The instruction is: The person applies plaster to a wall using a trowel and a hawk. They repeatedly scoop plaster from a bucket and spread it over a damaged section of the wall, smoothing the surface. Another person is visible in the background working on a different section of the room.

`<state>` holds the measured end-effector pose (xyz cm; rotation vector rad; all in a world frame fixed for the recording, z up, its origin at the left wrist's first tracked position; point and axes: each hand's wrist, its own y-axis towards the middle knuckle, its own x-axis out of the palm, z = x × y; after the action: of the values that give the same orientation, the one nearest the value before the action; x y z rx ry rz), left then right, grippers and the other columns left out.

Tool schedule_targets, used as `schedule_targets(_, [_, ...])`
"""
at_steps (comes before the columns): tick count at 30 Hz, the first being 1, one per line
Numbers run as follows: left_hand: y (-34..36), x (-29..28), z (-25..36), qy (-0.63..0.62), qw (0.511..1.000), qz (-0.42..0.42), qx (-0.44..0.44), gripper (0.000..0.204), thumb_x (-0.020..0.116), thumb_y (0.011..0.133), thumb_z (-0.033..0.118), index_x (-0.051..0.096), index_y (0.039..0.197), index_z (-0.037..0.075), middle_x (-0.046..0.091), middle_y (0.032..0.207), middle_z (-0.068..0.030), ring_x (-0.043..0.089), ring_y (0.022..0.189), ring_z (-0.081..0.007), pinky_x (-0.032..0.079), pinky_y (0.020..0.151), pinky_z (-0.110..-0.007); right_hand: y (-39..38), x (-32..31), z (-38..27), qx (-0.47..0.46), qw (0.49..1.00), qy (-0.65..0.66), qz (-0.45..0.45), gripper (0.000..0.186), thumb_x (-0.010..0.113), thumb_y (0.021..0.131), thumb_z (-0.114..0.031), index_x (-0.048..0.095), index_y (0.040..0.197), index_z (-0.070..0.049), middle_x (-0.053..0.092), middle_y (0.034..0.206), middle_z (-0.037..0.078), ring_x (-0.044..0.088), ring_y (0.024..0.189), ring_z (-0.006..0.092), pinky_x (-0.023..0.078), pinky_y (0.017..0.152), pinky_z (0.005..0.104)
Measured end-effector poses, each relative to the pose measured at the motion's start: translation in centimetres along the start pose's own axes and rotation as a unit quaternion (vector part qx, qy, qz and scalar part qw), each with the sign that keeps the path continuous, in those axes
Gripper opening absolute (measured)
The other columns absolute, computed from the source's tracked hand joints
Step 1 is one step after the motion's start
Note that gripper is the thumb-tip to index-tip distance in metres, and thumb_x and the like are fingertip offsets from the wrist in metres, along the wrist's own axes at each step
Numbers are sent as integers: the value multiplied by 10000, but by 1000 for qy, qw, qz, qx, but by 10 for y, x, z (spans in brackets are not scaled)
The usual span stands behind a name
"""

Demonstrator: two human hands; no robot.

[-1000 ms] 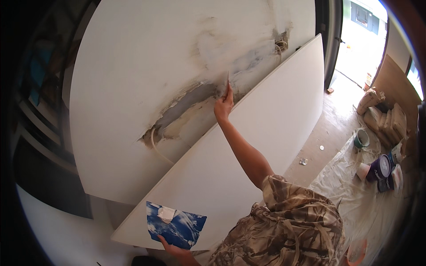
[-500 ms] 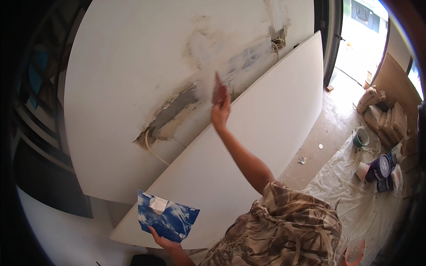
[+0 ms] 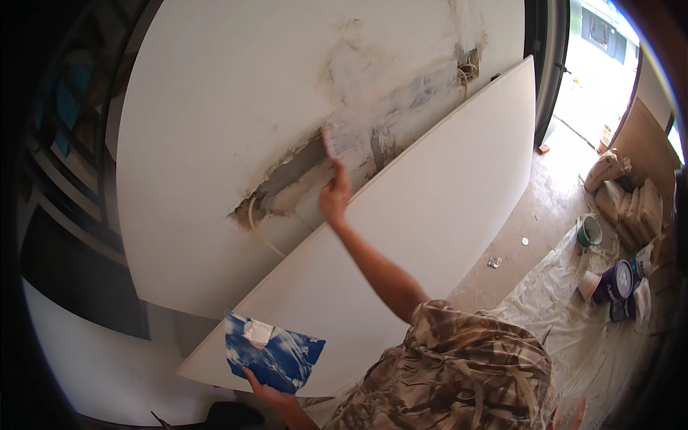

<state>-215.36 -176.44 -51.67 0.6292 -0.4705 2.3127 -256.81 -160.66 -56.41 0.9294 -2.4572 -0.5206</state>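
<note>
My right hand is closed on a putty knife, blurred, against the smeared filler on the white wall. Just left of the blade runs a long, rough grey gouge, with a pale cable coming out of its lower end. My left hand, low in the picture, grips the lower edge of a blue board smeared with white, with a lump of white filler on it. A large white panel leans along the wall below the damaged strip.
A dark railing is at left, an open bright doorway at upper right. At right lie stacked sacks, a green bucket, purple tubs and a plastic sheet on the floor.
My right hand with the knife has moved left and down along the wall toward the gouge. My left hand with the blue board has shifted slightly left and up in the picture.
</note>
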Motion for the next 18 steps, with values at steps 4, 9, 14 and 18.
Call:
schedule_targets(4, [4, 6, 3, -11, 1000, -21, 3, 658, 519, 961, 452, 354, 1423, 14, 443, 1401, -163, 494, 1243, -329, 412, 1049, -463, -83, -6, -40, 25, 995, -7, -94, 552, 435, 785, 128, 529, 1300, -46, 620, 1232, 159, 603, 1099, 325, 469, 923, 393])
schedule_targets(9, [16, -32, -5, -21, 1000, -4, 20, 656, 512, 963, 451, 353, 1424, 13, 443, 1399, -163, 485, 1251, -331, 409, 1051, -470, -34, -23, -3, 56, 994, 57, -71, 531, 432, 826, 96, 503, 1336, -32, 579, 1286, 181, 541, 1195, 347, 414, 1012, 403])
schedule_targets(14, [23, -52, -6, 1, 999, 18, 31, 655, 529, 957, 443, 366, 1415, 4, 443, 1393, -166, 480, 1251, -331, 418, 1035, -476, 14, 11, 6, -1, 1000, 28, 1, 573, 436, 812, 97, 477, 1370, -27, 547, 1329, 197, 493, 1265, 356, 382, 1059, 421])
schedule_targets(18, [17, -11, 5, 9, 999, 30, 7, 665, 554, 944, 446, 387, 1402, -6, 462, 1376, -165, 502, 1225, -316, 426, 1025, -465, -75, 39, -48, -55, 994, -13, -93, 680, 436, 736, 156, 458, 1389, -33, 537, 1349, 188, 493, 1270, 356, 383, 1063, 439])
